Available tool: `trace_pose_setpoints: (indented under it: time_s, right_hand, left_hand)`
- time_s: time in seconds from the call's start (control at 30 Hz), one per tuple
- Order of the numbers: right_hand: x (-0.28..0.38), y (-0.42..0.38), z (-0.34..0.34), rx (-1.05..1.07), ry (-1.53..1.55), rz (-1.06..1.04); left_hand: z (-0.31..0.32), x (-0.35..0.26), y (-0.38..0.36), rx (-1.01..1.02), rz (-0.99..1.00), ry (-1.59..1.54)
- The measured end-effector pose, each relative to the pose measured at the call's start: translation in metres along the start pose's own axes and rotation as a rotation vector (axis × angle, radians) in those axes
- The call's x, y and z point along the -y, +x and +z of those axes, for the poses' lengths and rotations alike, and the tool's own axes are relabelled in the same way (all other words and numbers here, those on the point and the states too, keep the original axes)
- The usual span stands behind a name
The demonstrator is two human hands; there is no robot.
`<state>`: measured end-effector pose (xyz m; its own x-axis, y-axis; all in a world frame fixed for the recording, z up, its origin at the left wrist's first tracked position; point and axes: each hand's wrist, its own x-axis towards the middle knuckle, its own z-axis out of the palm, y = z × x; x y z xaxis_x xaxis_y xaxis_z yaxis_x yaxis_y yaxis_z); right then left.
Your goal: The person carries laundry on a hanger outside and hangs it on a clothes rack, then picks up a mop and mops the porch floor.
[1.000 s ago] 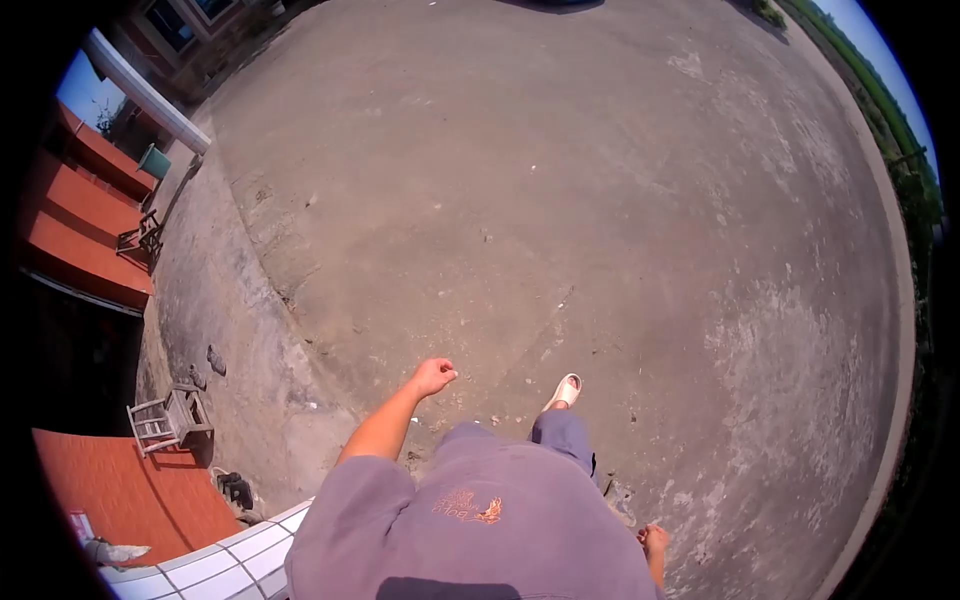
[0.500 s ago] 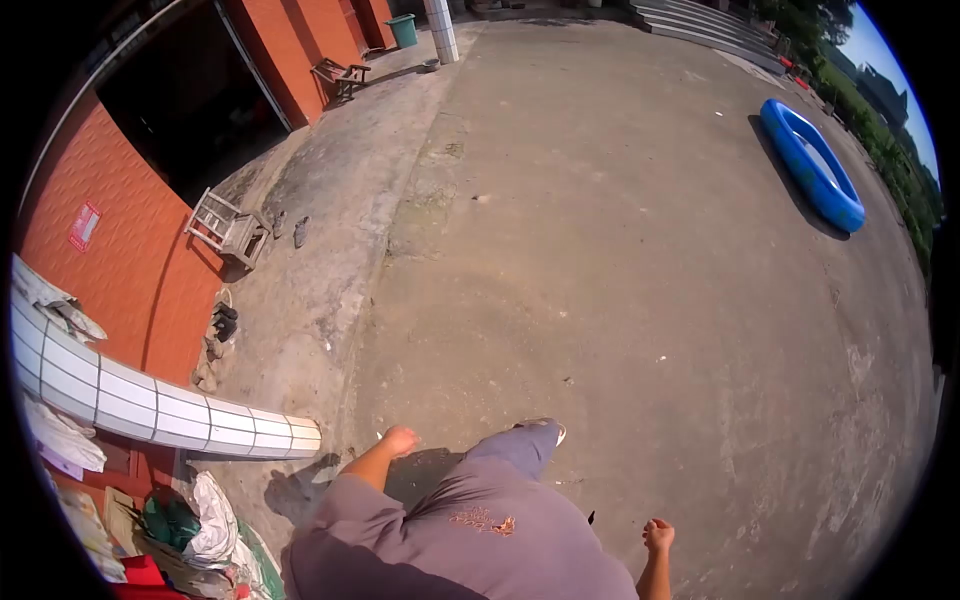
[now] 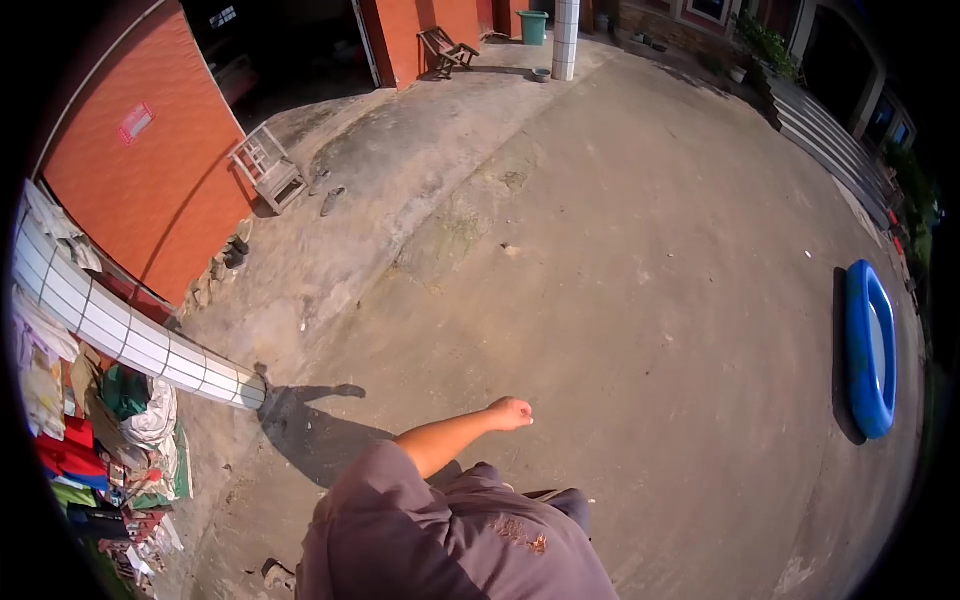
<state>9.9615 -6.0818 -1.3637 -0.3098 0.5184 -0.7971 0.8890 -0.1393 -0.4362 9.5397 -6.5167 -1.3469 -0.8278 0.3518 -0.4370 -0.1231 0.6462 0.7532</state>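
My left hand (image 3: 511,413) is stretched forward over the concrete yard, its fingers curled closed. A tiny pale spot shows at the fingertips, too small to name. My right hand is out of view. Below the arm are my grey-purple shirt (image 3: 440,520) with an orange print and part of my bent leg (image 3: 570,503). On the ground left of the arm falls my shadow (image 3: 315,435). Nothing else is near the hand.
A white-tiled pillar (image 3: 150,345) stands at left, beside heaped cloths and sacks (image 3: 150,415). Along the orange wall (image 3: 150,190) are a wooden chair (image 3: 275,180), shoes (image 3: 333,200) and a folding chair (image 3: 447,52). A blue inflatable pool (image 3: 858,350) lies at right, near steps (image 3: 830,130).
My view has turned right. The left arm has swung forward and across to the right. My right hand, visible before at lower right, has left the view.
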Motion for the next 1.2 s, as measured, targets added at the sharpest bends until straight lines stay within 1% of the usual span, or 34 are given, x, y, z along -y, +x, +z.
trace_pose_setpoints:
  time_s: [0.03, 0.07, 0.1, 0.13, 0.2, 0.23, 0.27, 0.3, 0.33, 0.37, 0.4, 0.43, 0.47, 0.5, 0.57, 0.6, 0.63, 0.7, 0.73, 0.77, 0.8, 0.83, 0.87, 0.9, 0.93, 0.97, 1.0, 1.03, 1.07, 1.1, 1.13, 1.2]
  right_hand:
    - [0.027, 0.022, -0.008, 0.012, -0.017, 0.007]
    - [0.053, 0.048, -0.018, 0.026, -0.034, 0.016]
    - [0.078, 0.075, -0.029, 0.034, -0.052, 0.022]
    - [0.104, 0.103, -0.042, 0.038, -0.072, 0.025]
    - [0.161, 0.162, -0.079, 0.043, -0.113, 0.021]
    - [0.196, 0.192, -0.098, 0.043, -0.133, 0.013]
    - [0.232, 0.221, -0.121, 0.042, -0.151, 0.004]
    - [0.272, 0.248, -0.143, 0.039, -0.166, -0.005]
    - [0.316, 0.273, -0.163, 0.033, -0.182, -0.022]
    - [0.359, 0.306, -0.184, 0.014, -0.198, -0.046]
    - [0.405, 0.338, -0.207, -0.005, -0.23, -0.086]
    - [0.449, 0.372, -0.224, -0.026, -0.249, -0.13]
    - [0.491, 0.401, -0.234, -0.049, -0.259, -0.175]
    - [0.535, 0.431, -0.24, -0.017, -0.191, -0.259]
    - [0.647, 0.46, -0.242, -0.042, -0.184, -0.383]
    - [0.69, 0.485, -0.24, -0.03, -0.184, -0.456]
    - [0.731, 0.508, -0.238, -0.013, -0.185, -0.529]
    - [0.806, 0.542, -0.22, -0.025, -0.201, -0.535]
    - [0.837, 0.552, -0.226, -0.044, -0.226, -0.544]
    - [0.854, 0.577, -0.226, -0.033, -0.242, -0.524]
    - [0.878, 0.589, -0.229, -0.04, -0.35, -0.434]
    - [0.899, 0.59, -0.236, -0.019, -0.413, -0.353]
    - [0.91, 0.609, -0.248, 0.029, -0.582, -0.325]
    - [0.925, 0.619, -0.261, 0.08, -0.597, -0.344]
    - [0.924, 0.644, -0.283, 0.073, -0.598, -0.337]
    - [0.916, 0.681, -0.309, 0.168, -0.656, -0.373]
    - [0.926, 0.715, -0.316, 0.263, -0.706, -0.414]
    - [0.971, 0.7, -0.318, 0.113, -0.494, -0.215]
    - [1.026, 0.668, -0.322, -0.03, -0.281, -0.015]
    - [1.046, 0.69, -0.333, -0.039, -0.239, 0.055]
    - [1.066, 0.71, -0.343, -0.051, -0.197, 0.124]
    - [1.006, 0.877, -0.398, 0.07, -0.497, -0.125]
  left_hand:
    - [-0.006, -0.034, 0.03, -0.018, -0.009, -0.003]
    - [-0.007, -0.064, 0.062, -0.028, 0.028, 0.028]
    - [-0.005, -0.085, 0.091, -0.034, 0.066, 0.059]
    - [0.0, -0.094, 0.12, -0.038, 0.057, 0.051]
    - [0.009, -0.096, 0.175, -0.09, -0.088, 0.065]
    - [0.013, -0.088, 0.2, -0.025, -0.21, 0.11]
    - [0.021, -0.076, 0.217, -0.074, -0.308, 0.174]
    - [0.017, -0.079, 0.224, 0.023, -0.46, 0.273]
    - [0.026, -0.062, 0.229, -0.018, -0.522, 0.382]
    - [0.012, -0.103, 0.227, 0.118, -0.688, 0.285]
    - [0.027, -0.069, 0.241, 0.07, -0.686, 0.335]
    - [0.018, -0.095, 0.239, 0.046, -0.595, 0.331]
    - [0.014, -0.104, 0.256, 0.066, -0.67, 0.226]
    - [0.012, -0.115, 0.276, 0.079, -0.739, 0.115]
    - [0.015, -0.14, 0.325, -0.085, -0.805, -0.184]
    - [0.024, -0.135, 0.347, -0.081, -0.803, -0.18]
    - [0.033, -0.124, 0.374, -0.033, -0.609, -0.089]
    - [0.024, -0.146, 0.455, 0.037, -0.401, 0.019]
    - [0.022, -0.182, 0.5, 0.107, -0.614, -0.003]
    - [0.012, -0.213, 0.562, 0.163, -0.811, -0.021]
    - [0.0, -0.24, 0.622, 0.183, -0.792, -0.011]
    - [-0.005, -0.253, 0.676, 0.157, -0.789, -0.067]
    - [-0.011, -0.271, 0.726, 0.127, -0.787, -0.125]
    - [-0.018, -0.297, 0.785, 0.069, -0.703, -0.071]
    - [-0.032, -0.335, 0.849, 0.006, -0.618, -0.018]
    - [-0.066, -0.409, 0.896, 0.001, -0.519, 0.107]
    - [-0.084, -0.455, 0.95, -0.059, -0.431, 0.095]
    - [-0.101, -0.495, 0.999, -0.116, -0.341, 0.084]
    - [-0.122, -0.544, 1.043, -0.106, -0.279, 0.051]
    - [-0.135, -0.585, 1.09, -0.1, -0.223, 0.013]
    - [-0.142, -0.604, 1.136, -0.105, -0.156, -0.025]
    - [-0.166, -0.672, 1.2, -0.154, -0.077, 0.021]
